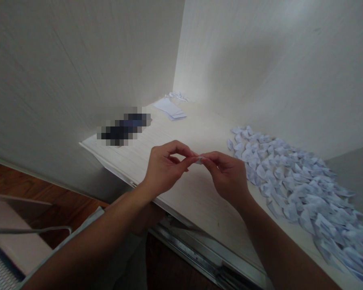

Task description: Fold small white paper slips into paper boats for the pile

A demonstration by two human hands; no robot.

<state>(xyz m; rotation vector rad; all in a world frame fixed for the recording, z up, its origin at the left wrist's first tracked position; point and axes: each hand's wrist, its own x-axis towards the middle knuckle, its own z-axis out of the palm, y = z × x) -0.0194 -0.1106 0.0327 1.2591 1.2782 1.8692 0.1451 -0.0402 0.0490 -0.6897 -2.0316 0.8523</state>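
My left hand [165,167] and my right hand [226,173] meet above the white tabletop [196,133]. Both pinch a small folded piece of white paper [200,159] between thumb and fingertips. Only a sliver of the paper shows between the fingertips. To the right of my right hand lies a long heap of folded white paper pieces [293,181], stretching toward the near right corner.
A small stack of flat paper slips [171,108] lies at the far corner, with a few crumpled bits [178,96] behind it. A dark blurred object [124,128] rests near the left edge. White walls close in behind and to the left. A wooden floor [48,193] lies below left.
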